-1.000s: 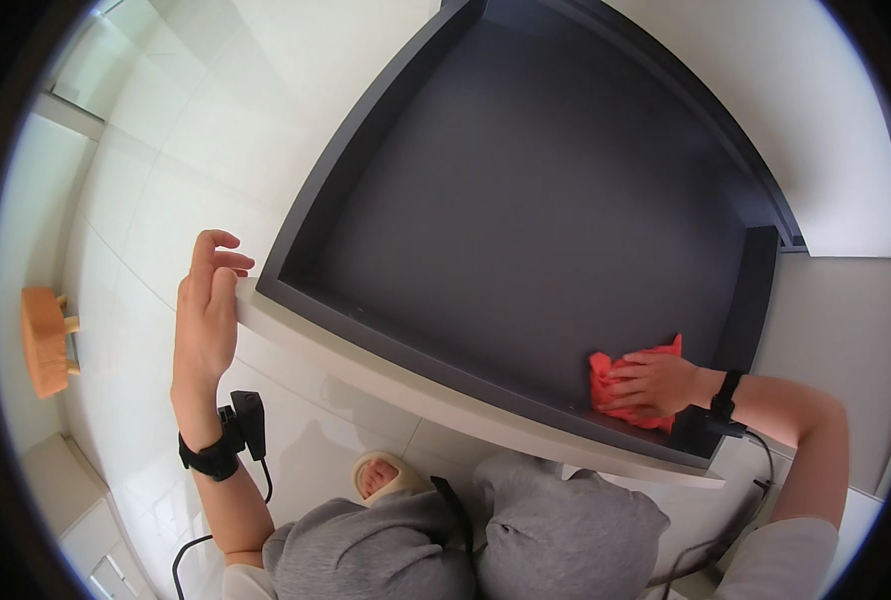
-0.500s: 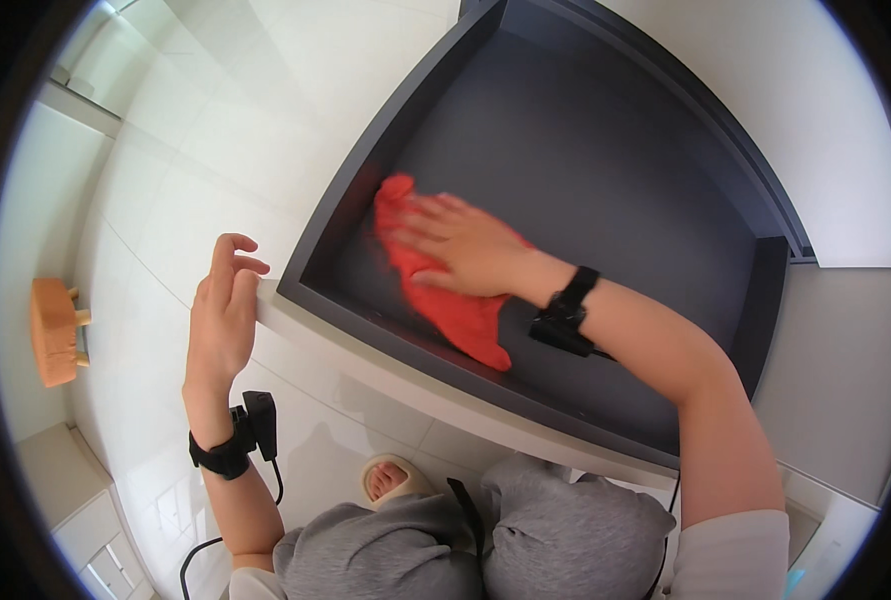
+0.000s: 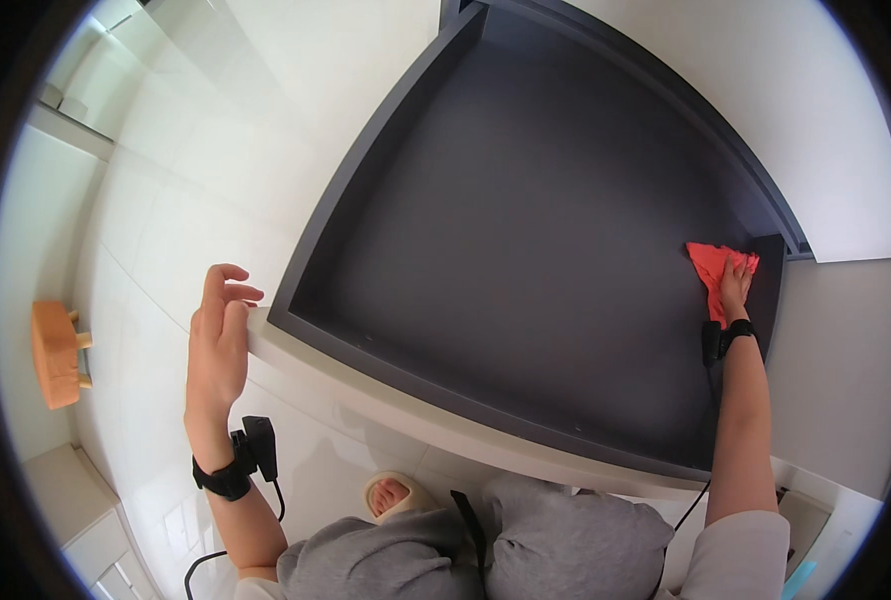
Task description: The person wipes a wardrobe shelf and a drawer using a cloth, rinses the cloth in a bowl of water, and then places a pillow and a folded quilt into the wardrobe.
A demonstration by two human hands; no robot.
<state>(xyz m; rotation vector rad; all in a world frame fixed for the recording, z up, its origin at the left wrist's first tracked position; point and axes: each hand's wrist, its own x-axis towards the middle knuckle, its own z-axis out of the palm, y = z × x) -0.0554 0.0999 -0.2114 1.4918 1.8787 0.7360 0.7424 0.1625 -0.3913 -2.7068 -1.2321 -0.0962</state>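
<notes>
A crumpled red cloth (image 3: 710, 272) lies in the right end of a pulled-out dark grey drawer (image 3: 525, 230), close to its right wall. My right hand (image 3: 734, 285) is on the cloth, fingers over it and pressing it down against the drawer. Over at the drawer's left front corner, my left hand (image 3: 219, 345) rests against the end of the pale drawer front (image 3: 395, 415). Its fingers are loosely bent and apart, with nothing in them. Both wrists wear a black strap with a small black device.
An orange stool (image 3: 57, 355) with wooden legs stands on the pale tiled floor at the far left. White cabinets (image 3: 90, 520) are at the lower left. A grey-white panel (image 3: 835, 370) borders the drawer on the right. Black cables run from both wrists.
My right hand has swept the red cloth from the drawer's left front area across to its right end. My left hand has stayed at the corner.
</notes>
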